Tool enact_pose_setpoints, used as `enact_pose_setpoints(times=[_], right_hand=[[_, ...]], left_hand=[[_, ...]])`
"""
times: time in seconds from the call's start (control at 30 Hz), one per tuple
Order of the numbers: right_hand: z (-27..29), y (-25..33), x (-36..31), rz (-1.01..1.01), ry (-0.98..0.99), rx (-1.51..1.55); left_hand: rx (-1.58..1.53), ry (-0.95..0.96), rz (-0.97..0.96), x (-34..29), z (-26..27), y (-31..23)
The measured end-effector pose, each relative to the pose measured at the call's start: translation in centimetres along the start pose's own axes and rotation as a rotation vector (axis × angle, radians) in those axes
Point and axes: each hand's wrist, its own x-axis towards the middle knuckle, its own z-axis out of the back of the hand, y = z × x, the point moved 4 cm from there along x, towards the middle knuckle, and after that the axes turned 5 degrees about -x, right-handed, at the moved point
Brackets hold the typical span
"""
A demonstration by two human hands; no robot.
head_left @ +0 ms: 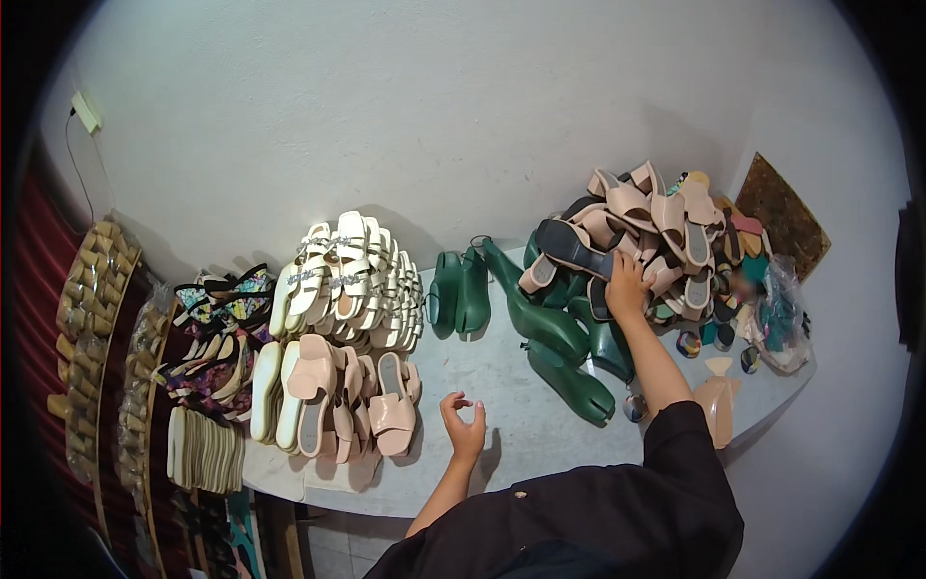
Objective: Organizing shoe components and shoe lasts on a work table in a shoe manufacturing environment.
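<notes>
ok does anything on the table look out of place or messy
Mostly the right side: the pink sandals there lie heaped at all angles, a dark sole facing up at the right hand, while the white sandals at left are lined up neatly. Green shoe lasts lie askew beside the heap. No spill shows.

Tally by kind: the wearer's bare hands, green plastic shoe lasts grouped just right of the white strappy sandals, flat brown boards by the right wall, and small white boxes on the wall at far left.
Left hand and right hand: 2
Green shoe lasts: 2
Brown board: 1
White box: 1
Total: 6
</notes>
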Motion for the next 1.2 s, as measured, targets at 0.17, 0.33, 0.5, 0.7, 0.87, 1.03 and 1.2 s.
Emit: enact_pose_setpoints(times=[0.17, 0.33, 0.5, 0.7, 0.87, 1.03, 1.2], right_hand=[[2.4, 1.3, 1.2, 0.03, 0.092, -0.062], [5.2, 2.7, -1.4, 0.012, 0.022, 0.388], [4.0, 7.3, -9.0, -0.583, 0.814, 1.903], [3.4, 13.6, -20.7, -0.259, 1.342, 1.548], [4.1, 9.6, -14.8, 0.103, 0.74, 0.726], [7.4, 0.2, -3.1, -0.158, -0.055, 0.447], [5.8, -8.2, 2.4, -0.378, -0.147, -0.027]], left_hand=[[-0.004, 0.055, 0.064, -0.5, 0.5, -0.1], [-0.147, -0.009, 0.172, 0.3, 0.9, -0.4], [-0.288, 0.234, 0.39, 1.1, -1.4, -0.8], [-0.872, -0.017, 0.777, 0.7, -4.1, 0.0], [-0.435, 0.137, 0.866, -2.5, -2.1, 4.4], [-0.299, 0.272, 0.735, -6.1, -2.7, 6.6], [-0.306, 0.388, 0.746, -7.7, -4.6, 6.6]])
